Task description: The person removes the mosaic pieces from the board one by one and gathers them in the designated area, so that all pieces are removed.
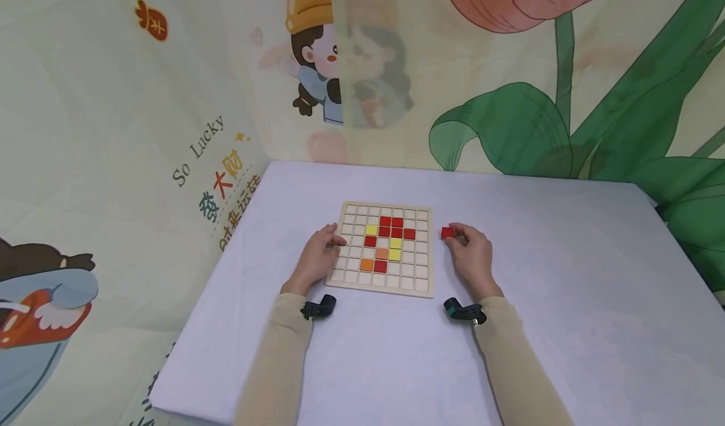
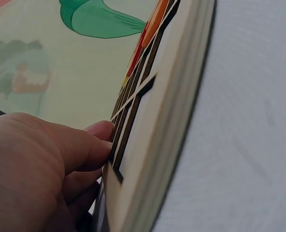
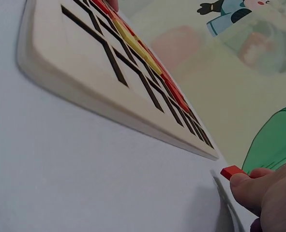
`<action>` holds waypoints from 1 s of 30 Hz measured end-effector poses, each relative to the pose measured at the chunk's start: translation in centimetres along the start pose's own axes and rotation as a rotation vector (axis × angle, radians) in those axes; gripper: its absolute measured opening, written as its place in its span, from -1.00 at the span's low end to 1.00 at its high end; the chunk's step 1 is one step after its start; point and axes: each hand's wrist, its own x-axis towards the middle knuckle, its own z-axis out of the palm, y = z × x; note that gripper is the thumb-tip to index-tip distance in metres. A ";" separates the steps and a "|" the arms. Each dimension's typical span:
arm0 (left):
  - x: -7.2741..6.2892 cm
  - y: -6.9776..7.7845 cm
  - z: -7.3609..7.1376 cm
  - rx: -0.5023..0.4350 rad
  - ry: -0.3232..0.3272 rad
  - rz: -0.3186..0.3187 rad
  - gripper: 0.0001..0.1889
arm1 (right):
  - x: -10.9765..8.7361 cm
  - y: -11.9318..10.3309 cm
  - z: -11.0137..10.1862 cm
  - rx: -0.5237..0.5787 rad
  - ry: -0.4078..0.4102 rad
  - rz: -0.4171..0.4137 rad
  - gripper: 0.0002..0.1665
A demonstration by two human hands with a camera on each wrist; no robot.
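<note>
Pinches a flat red tile (image 1: pixel 447 232) in the right hand (image 1: pixel 474 257), just beside the right edge of the square wooden board (image 1: pixel 381 288). Grips the board's left edge with the left hand (image 1: pixel 314 257). In its shallow, dark-lined cells (image 1: pixel 407 270): seven more red tiles (image 1: pixel 397 232), three yellow tiles (image 1: pixel 370 230) and two orange tiles (image 1: pixel 367 265), one paler. Under the rounded-corner board, a smooth white bench (image 1: pixel 391 357).

A smooth, white, cloth-covered desk (image 1: pixel 578 269), its far corners at ten and two o'clock, its near-left corner at eight, faint creases crossing its surface. Lying flat upon it, between ten and eleven o'clock from the middle: a square, pale wooden grid board (image 1: pixel 386 289) with rounded corners, slightly askew.
</note>
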 end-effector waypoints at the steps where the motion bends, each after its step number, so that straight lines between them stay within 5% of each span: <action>1: 0.0 0.0 0.0 0.001 -0.001 -0.002 -0.81 | 0.0 0.1 0.0 -0.009 -0.007 -0.002 -0.60; 21: 0.1 -0.2 0.4 0.003 0.023 -0.020 -0.81 | 0.7 0.3 0.7 -0.162 -0.046 -0.093 -0.62; 30: 0.1 -0.3 0.4 0.007 0.028 -0.025 -0.81 | 0.7 0.1 0.6 -0.135 -0.031 -0.081 -0.56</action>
